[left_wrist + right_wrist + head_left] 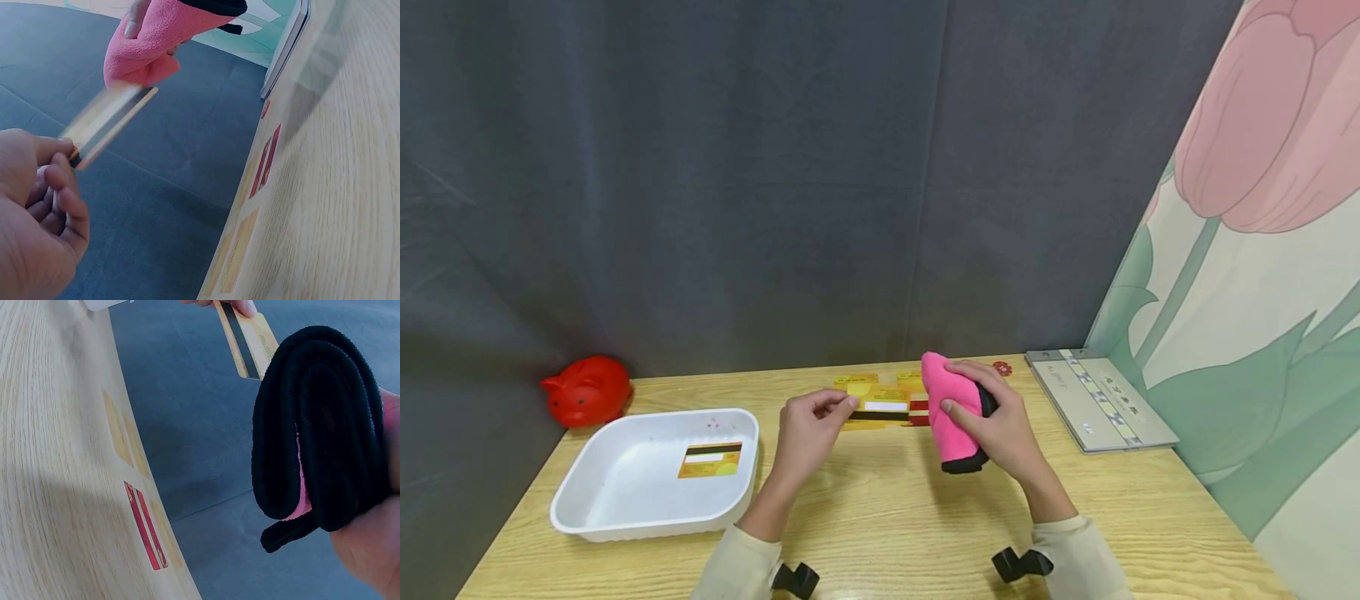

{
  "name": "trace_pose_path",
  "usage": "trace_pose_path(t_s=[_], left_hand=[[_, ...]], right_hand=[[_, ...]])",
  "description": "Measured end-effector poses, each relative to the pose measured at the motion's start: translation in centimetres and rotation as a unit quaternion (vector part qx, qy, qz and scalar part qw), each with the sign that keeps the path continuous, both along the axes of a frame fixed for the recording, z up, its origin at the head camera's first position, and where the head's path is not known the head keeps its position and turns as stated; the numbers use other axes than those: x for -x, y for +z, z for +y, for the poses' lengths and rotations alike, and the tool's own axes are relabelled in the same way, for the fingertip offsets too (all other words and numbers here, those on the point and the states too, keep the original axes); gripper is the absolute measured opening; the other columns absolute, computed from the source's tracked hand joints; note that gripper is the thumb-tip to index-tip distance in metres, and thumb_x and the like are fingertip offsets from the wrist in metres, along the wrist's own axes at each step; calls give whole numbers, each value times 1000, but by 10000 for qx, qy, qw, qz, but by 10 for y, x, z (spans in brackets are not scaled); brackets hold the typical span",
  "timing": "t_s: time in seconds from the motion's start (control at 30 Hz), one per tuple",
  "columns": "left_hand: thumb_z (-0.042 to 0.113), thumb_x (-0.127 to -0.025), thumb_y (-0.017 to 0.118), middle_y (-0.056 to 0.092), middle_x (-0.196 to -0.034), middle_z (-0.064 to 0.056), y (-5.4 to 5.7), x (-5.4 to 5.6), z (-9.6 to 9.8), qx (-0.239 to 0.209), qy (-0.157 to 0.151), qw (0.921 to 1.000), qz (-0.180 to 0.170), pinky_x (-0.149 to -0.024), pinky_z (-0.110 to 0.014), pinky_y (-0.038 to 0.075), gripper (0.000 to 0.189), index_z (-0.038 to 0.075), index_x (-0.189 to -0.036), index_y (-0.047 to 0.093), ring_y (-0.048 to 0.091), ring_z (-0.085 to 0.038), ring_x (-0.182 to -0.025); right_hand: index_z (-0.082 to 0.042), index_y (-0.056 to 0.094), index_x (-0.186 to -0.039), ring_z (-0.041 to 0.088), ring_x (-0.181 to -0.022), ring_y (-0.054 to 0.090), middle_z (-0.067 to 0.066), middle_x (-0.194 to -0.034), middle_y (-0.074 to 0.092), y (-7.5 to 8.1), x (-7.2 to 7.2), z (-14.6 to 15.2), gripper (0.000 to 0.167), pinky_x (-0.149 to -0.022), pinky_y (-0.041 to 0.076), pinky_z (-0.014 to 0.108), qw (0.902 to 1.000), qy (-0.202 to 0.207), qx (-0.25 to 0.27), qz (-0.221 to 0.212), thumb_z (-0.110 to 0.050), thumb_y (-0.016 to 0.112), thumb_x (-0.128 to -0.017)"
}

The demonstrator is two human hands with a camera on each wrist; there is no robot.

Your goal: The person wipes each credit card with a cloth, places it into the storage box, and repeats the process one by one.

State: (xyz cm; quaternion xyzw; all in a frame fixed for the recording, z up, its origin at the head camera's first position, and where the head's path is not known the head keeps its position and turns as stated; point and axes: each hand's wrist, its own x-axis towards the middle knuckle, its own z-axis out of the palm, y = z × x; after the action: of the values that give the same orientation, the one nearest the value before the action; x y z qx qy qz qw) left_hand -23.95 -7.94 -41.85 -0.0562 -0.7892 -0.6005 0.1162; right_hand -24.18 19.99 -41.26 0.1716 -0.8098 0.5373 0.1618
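Observation:
Between thumb and fingers, my left hand (pixel 812 429) pinches a yellow card (pixel 882 403) with a black stripe and a white strip; it looks blurred in the left wrist view. My right hand (pixel 1003 421) grips a folded pink cloth (pixel 953 408) with black edging, whose layered black edge (pixel 319 425) faces the right wrist camera. The card's far end is close to the cloth; whether they touch I cannot tell. Behind them on the table lie more yellow cards (pixel 857 380) and a red-striped card (pixel 919 413), partly hidden by the held card and cloth.
At left stands a white plastic tray (pixel 568 500) with a striped yellow card (pixel 710 460) lying in it. A red piggy bank (pixel 587 392) sits behind the tray. On the right lie a grey book (pixel 1101 400) and a small red round piece (pixel 1002 367). A dark curtain (pixel 760 183) backs the wooden table (pixel 865 517).

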Motion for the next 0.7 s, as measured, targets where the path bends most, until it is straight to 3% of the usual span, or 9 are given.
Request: trace_pose_path(t_s=[0.13, 0.23, 0.33, 0.43, 0.57, 0.7], left_hand=[[21, -91, 80, 75, -87, -8, -1, 1, 0, -2, 206, 9997, 118, -64, -20, 52, 11, 10, -94, 82, 62, -12, -74], [17, -92, 79, 77, -95, -11, 0, 2, 1, -355, 225, 9991, 47, -68, -21, 59, 13, 5, -98, 81, 72, -21, -80], [11, -92, 78, 79, -96, -16, 1, 1, 3, -811, 136, 9965, -117, -69, -27, 64, 21, 6, -112, 77, 77, -32, -83], [7, -92, 77, 79, -93, -19, 2, 1, 4, -1050, 52, 9944, -126, -68, -32, 65, 33, 11, -123, 70, 78, -30, -79], [4, -92, 75, 78, -90, -23, 2, 1, 6, -1163, 13, 9932, 32, -70, -33, 65, 22, 7, -114, 72, 78, -23, -77], [4, -93, 74, 78, -91, -21, 1, 1, 8, -1103, -50, 9939, 77, -72, -28, 64, 14, 4, -107, 76, 79, -28, -84]], right_hand=[[-24, 68, -134, 20, -114, 59, -1, -141, 60, 0, 0, -2, 48, -81, 58, 27, 10000, 23, 50, -1, -13, 81, -89], [-25, 68, -133, 18, -114, 59, -2, -140, 60, 0, -1, -3, 48, -81, 58, 28, 9999, 53, 97, 6, -13, 81, -89], [-25, 68, -133, 15, -116, 59, -3, -139, 61, -1, -1, -5, 48, -82, 58, 27, 9999, 81, 119, 50, -12, 81, -88], [-23, 68, -133, 12, -118, 58, -1, -140, 61, -1, -2, -8, 48, -84, 57, 26, 9998, 129, 123, 93, -12, 81, -88], [-20, 69, -133, 9, -120, 57, 3, -141, 61, -3, -2, -11, 46, -86, 56, 25, 9995, 226, 118, 176, -11, 81, -89], [-19, 69, -132, 7, -121, 56, 4, -140, 61, -4, -2, -14, 45, -87, 56, 24, 9991, 319, 117, 245, -11, 81, -89]])
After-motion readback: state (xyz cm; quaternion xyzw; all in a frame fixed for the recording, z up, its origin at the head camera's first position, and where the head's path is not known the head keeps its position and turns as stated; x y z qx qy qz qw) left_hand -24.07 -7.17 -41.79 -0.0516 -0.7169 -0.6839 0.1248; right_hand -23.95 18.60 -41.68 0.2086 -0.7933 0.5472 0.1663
